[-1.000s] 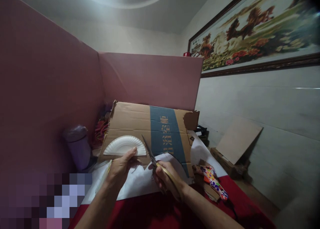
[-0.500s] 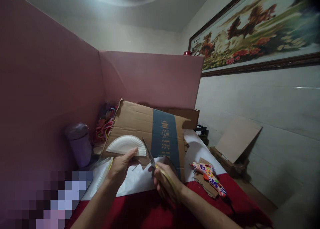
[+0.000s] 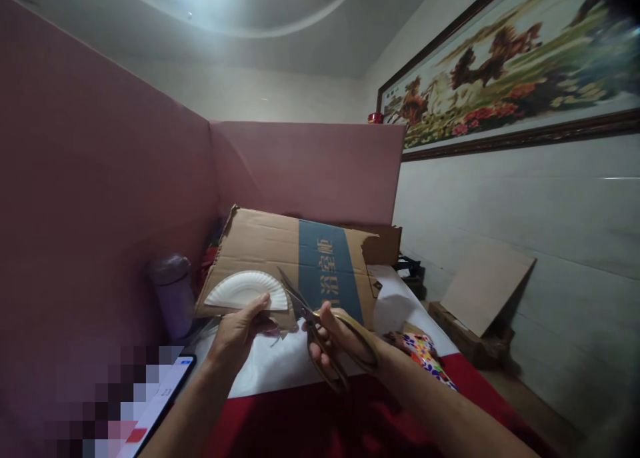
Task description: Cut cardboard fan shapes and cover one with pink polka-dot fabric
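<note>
cardboard (image 3: 280, 255) at mid-frame, above the red worktop (image 3: 300, 421), is pinched with a white half plate (image 3: 245, 289) by the closed fingers of the left hand (image 3: 241, 331), while the right hand (image 3: 345, 341) grips scissors (image 3: 306, 313), blades open at its lower edge: cutting seems in hand, calling for a steady hold.

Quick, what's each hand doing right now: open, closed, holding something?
Left hand: closed, pinching the half paper plate against the cardboard sheet.
Right hand: closed on the scissors, blades pointing at the cardboard sheet.
</note>
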The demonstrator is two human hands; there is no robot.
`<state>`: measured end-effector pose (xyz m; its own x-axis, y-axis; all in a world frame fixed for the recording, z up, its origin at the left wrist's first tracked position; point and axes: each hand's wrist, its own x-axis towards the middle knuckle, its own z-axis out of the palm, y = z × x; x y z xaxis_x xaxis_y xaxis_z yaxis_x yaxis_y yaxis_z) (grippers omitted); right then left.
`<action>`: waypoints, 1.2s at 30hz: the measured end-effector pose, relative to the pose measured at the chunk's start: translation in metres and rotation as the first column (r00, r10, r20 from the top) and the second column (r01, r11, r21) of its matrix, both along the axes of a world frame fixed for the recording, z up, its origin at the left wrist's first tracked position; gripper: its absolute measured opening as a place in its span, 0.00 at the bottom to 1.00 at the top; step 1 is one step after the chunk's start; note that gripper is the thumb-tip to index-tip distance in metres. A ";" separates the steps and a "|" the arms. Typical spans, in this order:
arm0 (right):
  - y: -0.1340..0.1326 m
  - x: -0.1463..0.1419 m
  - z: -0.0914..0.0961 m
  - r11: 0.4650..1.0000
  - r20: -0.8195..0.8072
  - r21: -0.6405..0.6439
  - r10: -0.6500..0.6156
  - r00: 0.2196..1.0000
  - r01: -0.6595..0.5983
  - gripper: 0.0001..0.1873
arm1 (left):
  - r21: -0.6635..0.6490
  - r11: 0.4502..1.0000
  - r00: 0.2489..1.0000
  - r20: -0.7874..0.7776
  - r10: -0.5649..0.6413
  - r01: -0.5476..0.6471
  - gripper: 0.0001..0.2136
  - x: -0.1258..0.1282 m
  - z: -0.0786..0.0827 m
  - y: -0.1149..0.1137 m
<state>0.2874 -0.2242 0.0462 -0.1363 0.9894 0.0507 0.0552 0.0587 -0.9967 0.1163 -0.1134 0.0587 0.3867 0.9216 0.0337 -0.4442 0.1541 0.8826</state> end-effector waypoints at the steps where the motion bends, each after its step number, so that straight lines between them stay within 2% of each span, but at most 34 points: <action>1: 0.003 -0.002 0.002 1.000 0.031 -0.001 -0.003 1.000 0.004 0.42 | -0.005 1.000 1.000 -0.001 -0.001 0.001 0.09 -0.001 0.001 -0.001; 4: 0.011 -0.006 0.004 0.999 0.052 -0.024 -0.024 0.998 0.025 0.42 | -0.020 0.999 0.999 -0.027 0.027 -0.028 0.10 -0.003 0.001 0.000; 7: 0.017 -0.007 0.010 0.979 -0.041 -0.204 -0.020 0.999 0.011 0.42 | -0.003 0.999 0.992 -0.114 0.047 -0.047 0.11 -0.004 -0.003 0.003; 9: 0.018 -0.004 0.020 0.955 -0.024 -0.296 0.013 1.000 -0.019 0.43 | 0.022 0.999 0.987 -0.153 0.042 -0.039 0.12 -0.004 -0.005 0.004; 12: 0.019 0.003 0.033 0.967 0.081 -0.252 0.065 0.995 -0.042 0.43 | 0.028 0.998 0.995 -0.083 0.062 -0.059 0.12 -0.003 -0.006 0.002; 15: 0.019 0.005 0.035 0.980 0.091 -0.193 0.061 0.994 -0.042 0.42 | -0.005 0.998 0.998 -0.009 0.058 -0.058 0.11 -0.002 -0.006 0.001; 19: 0.021 -0.003 0.022 0.993 0.111 -0.115 -0.011 0.994 0.024 0.42 | -0.027 1.000 1.000 -0.027 0.010 -0.011 0.11 -0.004 -0.007 0.003; 25: 0.026 -0.016 -0.010 0.989 0.035 -0.038 -0.144 0.989 0.145 0.35 | -0.024 0.999 0.999 -0.033 0.036 -0.037 0.12 -0.004 -0.010 0.001; 28: 0.026 -0.019 -0.027 0.980 0.063 0.003 -0.200 0.978 0.200 0.31 | -0.010 0.999 0.998 -0.042 0.036 -0.037 0.12 -0.004 -0.018 -0.001; 32: 0.029 -0.021 -0.042 0.959 0.191 0.120 -0.276 0.942 0.257 0.28 | 0.009 1.000 0.999 -0.020 -0.026 0.026 0.12 -0.004 -0.034 0.003; 34: 0.031 -0.023 -0.043 0.956 0.234 0.111 -0.289 0.928 0.270 0.28 | -0.006 1.000 1.000 -0.017 -0.013 0.013 0.13 -0.004 -0.039 0.007; 36: 0.030 -0.023 -0.037 0.965 0.225 0.016 -0.260 0.939 0.263 0.30 | -0.013 1.000 1.000 -0.010 -0.007 0.007 0.13 -0.005 -0.041 0.010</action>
